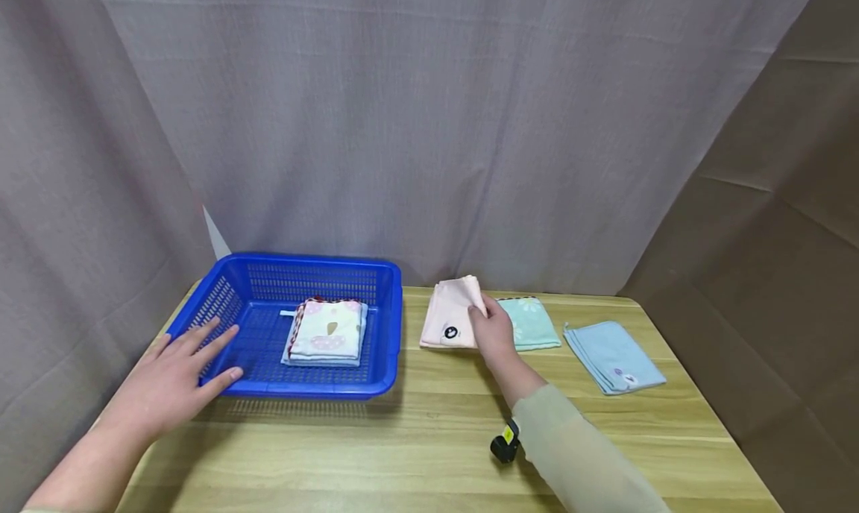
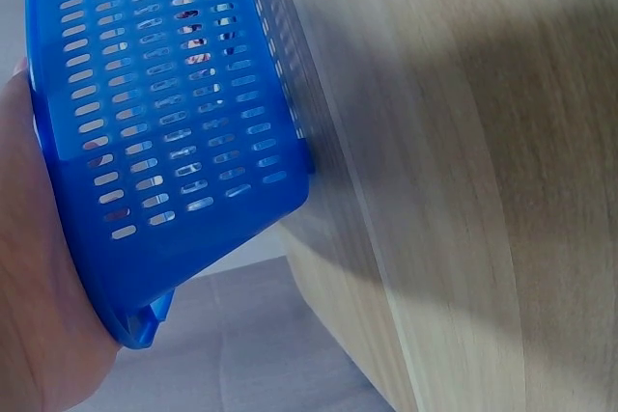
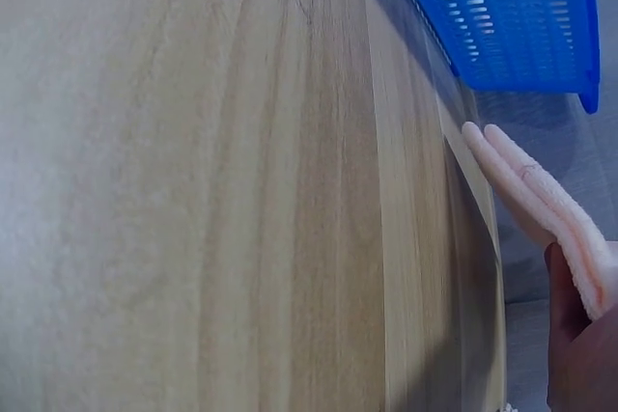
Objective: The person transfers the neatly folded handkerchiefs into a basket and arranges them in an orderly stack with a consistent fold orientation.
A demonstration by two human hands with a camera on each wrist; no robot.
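Note:
My right hand (image 1: 498, 335) pinches a folded pink small towel (image 1: 455, 309) by its right side, thumb on the near face. In the right wrist view, the towel (image 3: 536, 190) is held off the tabletop, its folded layers showing edge-on. A blue plastic basket (image 1: 295, 388) stands at the left. Over its left front corner lies my left hand (image 1: 171, 382), fingers spread and fairly straight across the rim. The left wrist view shows the palm side against the basket (image 2: 208, 233). Inside the basket is a stack of folded small towels (image 1: 330, 326), a white patterned one on top.
A mint green towel with white flowers (image 1: 533, 323) lies partly behind my right hand. Farther right is a folded light blue towel (image 1: 617, 356). A black strap-like piece with a yellow label (image 1: 505, 444) shows by my right sleeve. Grey curtain (image 1: 429, 125) borders the wooden table (image 1: 429, 453).

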